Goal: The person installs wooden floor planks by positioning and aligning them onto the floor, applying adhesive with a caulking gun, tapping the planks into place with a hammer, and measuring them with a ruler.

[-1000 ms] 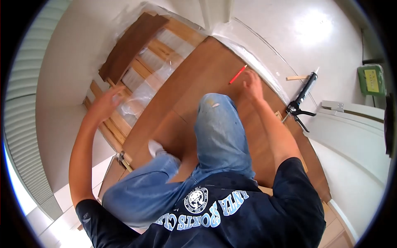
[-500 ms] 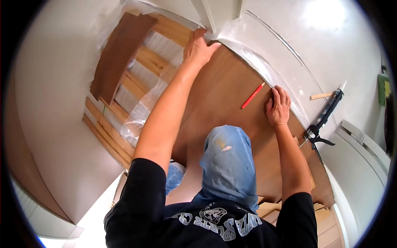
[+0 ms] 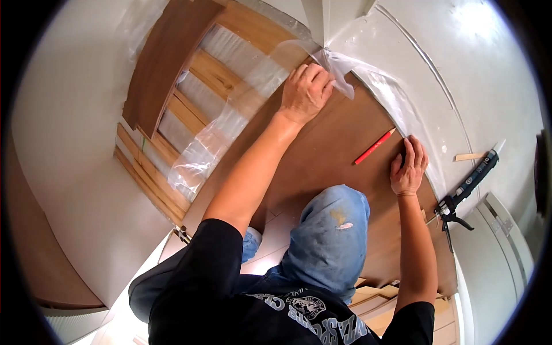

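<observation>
My left hand [image 3: 307, 94] is closed on a piece of clear plastic sheet [image 3: 343, 82] at the far corner of the brown wood panel [image 3: 322, 149]. The fingers are bent, with the plastic stretching from them toward the wall corner. On the panel's right edge rests my right hand [image 3: 409, 167], its fingers apart and holding nothing. A red pencil [image 3: 374, 146] lies on the panel between the hands, nearer the right one. More plastic sheet [image 3: 201, 152] runs along the panel's left side.
A caulking gun [image 3: 470, 185] lies at the right beside a small wood strip [image 3: 470, 156]. At the upper left, a loose brown board [image 3: 167, 63] sits over light wooden battens [image 3: 213, 75]. My bent knee [image 3: 330, 230] is on the near side.
My left hand has gone from the panel's far corner to the plastic there, pulling it up and over the panel. My right hand stays at the right edge. The view has shifted slightly.
</observation>
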The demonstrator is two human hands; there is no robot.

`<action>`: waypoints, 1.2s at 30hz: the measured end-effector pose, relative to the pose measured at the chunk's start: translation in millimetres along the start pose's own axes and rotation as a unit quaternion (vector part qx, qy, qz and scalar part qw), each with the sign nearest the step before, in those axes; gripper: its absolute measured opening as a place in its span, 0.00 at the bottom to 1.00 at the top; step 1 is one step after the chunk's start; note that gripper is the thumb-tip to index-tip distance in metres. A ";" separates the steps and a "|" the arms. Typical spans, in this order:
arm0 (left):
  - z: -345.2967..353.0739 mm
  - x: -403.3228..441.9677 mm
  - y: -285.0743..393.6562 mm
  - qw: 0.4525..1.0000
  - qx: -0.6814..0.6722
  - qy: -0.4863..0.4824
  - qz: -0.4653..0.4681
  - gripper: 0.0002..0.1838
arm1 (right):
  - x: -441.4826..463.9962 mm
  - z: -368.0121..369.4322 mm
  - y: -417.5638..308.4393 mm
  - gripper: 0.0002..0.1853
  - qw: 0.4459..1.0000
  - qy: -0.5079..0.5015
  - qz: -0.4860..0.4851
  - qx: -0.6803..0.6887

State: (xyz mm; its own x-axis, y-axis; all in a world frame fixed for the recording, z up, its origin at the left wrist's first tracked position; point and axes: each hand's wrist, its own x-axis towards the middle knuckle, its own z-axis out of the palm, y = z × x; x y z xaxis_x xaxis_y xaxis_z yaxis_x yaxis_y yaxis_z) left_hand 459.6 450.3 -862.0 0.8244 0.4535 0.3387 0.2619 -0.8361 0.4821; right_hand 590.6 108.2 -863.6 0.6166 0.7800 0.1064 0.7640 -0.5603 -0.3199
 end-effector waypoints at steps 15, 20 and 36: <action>-24.2 30.9 -29.7 0.911 -0.294 0.141 -0.252 0.10 | 0.5 -0.8 -1.8 0.27 1.000 0.007 -0.003 -0.001; -4.2 11.8 -28.8 0.999 0.037 0.008 -0.035 0.14 | 0.4 -0.1 -2.1 0.27 1.000 0.007 -0.005 -0.004; 10.4 67.2 -55.0 0.868 -0.335 -0.112 -0.350 0.26 | -1.1 6.0 2.4 0.27 1.000 0.011 -0.007 -0.017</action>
State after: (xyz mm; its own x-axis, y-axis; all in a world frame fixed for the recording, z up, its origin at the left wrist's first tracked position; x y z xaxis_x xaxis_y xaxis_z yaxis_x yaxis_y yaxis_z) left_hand 505.8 523.5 -874.2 0.6772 0.6436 -0.3566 0.4499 0.0213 0.8928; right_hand 590.6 107.7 -870.1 0.6098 0.7816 0.1313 0.7782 -0.5590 -0.2862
